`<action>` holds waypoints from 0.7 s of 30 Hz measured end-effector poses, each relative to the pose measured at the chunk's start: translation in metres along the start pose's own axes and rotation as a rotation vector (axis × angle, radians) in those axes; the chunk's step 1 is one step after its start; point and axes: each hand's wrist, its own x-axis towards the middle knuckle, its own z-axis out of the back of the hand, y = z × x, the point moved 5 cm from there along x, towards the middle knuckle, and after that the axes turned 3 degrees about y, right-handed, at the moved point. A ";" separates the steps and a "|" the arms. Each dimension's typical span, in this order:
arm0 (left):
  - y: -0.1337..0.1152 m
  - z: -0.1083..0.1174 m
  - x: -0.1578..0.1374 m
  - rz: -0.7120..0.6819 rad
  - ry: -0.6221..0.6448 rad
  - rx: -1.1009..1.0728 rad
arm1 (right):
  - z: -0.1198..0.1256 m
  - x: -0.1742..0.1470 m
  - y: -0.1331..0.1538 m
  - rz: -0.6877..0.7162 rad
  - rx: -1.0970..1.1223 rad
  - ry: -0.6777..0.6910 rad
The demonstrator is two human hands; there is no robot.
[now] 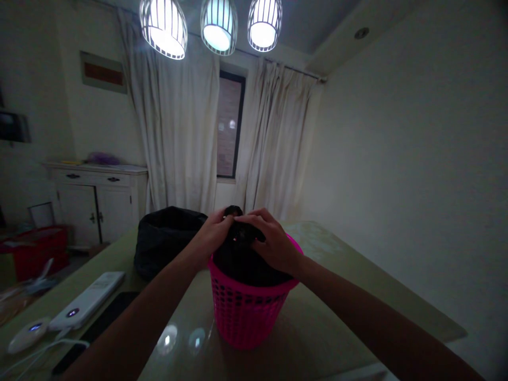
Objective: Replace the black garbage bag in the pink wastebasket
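A pink plastic basket (250, 312) with a perforated wall stands upright on the table in front of me. Inside it sits a black plastic bag (242, 264), its gathered top rising above the rim. My left hand (214, 231) is closed on the left side of that gathered top, thumb toward me. From the right, my right hand (274, 244) grips the same bunched plastic, fingers curled over it. The two hands nearly meet at the top. What lies within the bag is hidden.
Left of the basket, a second black bag (166, 235) rests on the glossy table (325, 328). A white power bank (89, 299), a rounded white device (29, 334), a cable and a dark flat object (97, 328) lie at the near left. A white cabinet (99, 203) stands beyond.
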 end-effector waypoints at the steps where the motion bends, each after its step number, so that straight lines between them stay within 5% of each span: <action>1: -0.001 0.002 0.000 -0.036 0.023 0.041 | 0.002 0.000 0.001 0.009 0.025 0.026; 4: 0.001 0.023 -0.005 -0.104 0.044 0.214 | 0.017 -0.008 -0.005 -0.053 0.174 0.142; 9: 0.031 0.098 -0.023 -0.105 -0.209 0.383 | 0.056 -0.050 -0.043 -0.293 0.271 0.346; 12: 0.057 0.116 -0.026 -0.068 -0.175 0.398 | 0.072 -0.069 -0.058 -0.429 0.263 0.383; 15: 0.052 0.112 -0.036 -0.214 -0.325 0.548 | 0.078 -0.062 -0.054 -0.496 0.381 0.313; 18: 0.019 0.079 -0.067 -0.575 -0.541 0.839 | 0.067 -0.041 -0.045 -0.534 0.419 0.256; 19: 0.010 0.061 -0.079 -0.703 -0.502 0.900 | 0.057 -0.035 -0.044 -0.536 0.354 0.288; 21: 0.004 0.019 -0.097 -0.866 -0.219 0.955 | 0.034 -0.023 -0.042 -0.492 0.140 0.416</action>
